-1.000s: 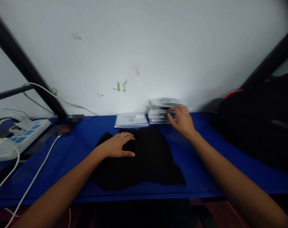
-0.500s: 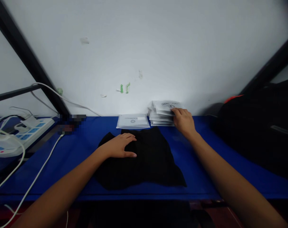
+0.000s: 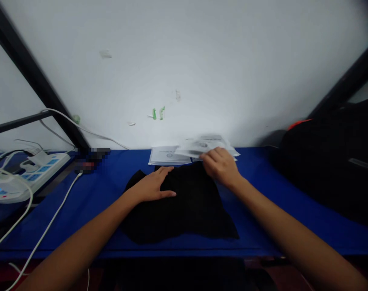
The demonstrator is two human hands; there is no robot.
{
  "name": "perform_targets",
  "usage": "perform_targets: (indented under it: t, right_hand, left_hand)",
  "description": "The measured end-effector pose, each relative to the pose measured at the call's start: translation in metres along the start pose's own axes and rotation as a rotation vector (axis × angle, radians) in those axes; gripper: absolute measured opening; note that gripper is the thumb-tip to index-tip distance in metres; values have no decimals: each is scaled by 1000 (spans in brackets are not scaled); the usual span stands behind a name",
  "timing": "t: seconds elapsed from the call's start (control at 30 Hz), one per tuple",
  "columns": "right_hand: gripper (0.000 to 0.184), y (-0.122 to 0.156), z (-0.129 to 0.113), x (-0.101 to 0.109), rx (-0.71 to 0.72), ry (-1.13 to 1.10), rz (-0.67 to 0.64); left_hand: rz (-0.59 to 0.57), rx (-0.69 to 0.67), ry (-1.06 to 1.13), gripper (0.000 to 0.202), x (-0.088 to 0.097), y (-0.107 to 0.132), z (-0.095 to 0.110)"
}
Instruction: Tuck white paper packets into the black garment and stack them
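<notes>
A piece of black cloth (image 3: 196, 210) lies spread on the blue table, its exact kind not clear. My left hand (image 3: 152, 186) rests flat on its left part, thumb and fingers apart. My right hand (image 3: 221, 166) is closed on the near edge of a white plastic bag (image 3: 188, 152), which is smeared by motion. Beneath and behind that bag sit more white bags (image 3: 232, 152), piled against the wall. A single flat printed bag (image 3: 166, 155) lies just left of the pile, partly covered by the held one.
On the left a white power strip (image 3: 47, 167) has several plugs and cables, and a white cable (image 3: 58, 210) crosses the blue table (image 3: 96, 210). A large black bag-like bulk (image 3: 329, 165) takes up the right side. A pale wall (image 3: 232, 72) closes off the back.
My right hand has moved left and toward me from the pile's right side, pulling the top white bag left over the flat one. My left hand stays on the cloth.
</notes>
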State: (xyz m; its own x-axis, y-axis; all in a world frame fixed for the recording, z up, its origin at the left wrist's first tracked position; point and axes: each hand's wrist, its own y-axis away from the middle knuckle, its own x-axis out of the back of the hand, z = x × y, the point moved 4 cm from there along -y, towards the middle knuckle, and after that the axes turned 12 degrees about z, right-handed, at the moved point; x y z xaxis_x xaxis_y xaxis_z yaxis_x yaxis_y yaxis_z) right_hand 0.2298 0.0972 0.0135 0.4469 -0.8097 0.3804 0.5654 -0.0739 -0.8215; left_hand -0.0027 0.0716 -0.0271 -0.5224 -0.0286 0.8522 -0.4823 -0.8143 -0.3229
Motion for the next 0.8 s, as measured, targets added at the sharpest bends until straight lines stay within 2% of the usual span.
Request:
perform_targets:
  t: [0.13,0.23,0.3,0.33,0.43,0.5,0.63,0.73,0.8]
  right_hand:
    - [22,-14,-58,12,121,-175,-76]
    - [24,-15,-74,16,135,-240,-86]
    - [25,-14,-74,16,124,-269,-100]
    - [25,-14,-72,16,121,-283,-110]
    - [21,-13,-63,16,94,-313,-157]
    - [17,-13,-54,16,48,-314,-220]
    - [15,-12,-35,16,-30,-268,-319]
    - [23,-11,-32,16,-58,-295,-272]
    - [23,-10,-36,16,-96,-381,-215]
  left_hand:
    - [289,16,85,69,-1,-2,-9]
    - [552,-41,87,62,8,0,-9]
    - [664,-103,31,57,16,1,-4]
    - [670,-151,-13,46,19,1,0]
    - [588,-259,-121,10,24,-1,7]
    - [594,-241,-130,10,28,-2,2]
    - [725,-89,-97,6,38,-5,-25]
    - [779,-39,-166,4,43,-5,-34]
    - [776,-76,-240,7,42,-5,-25]
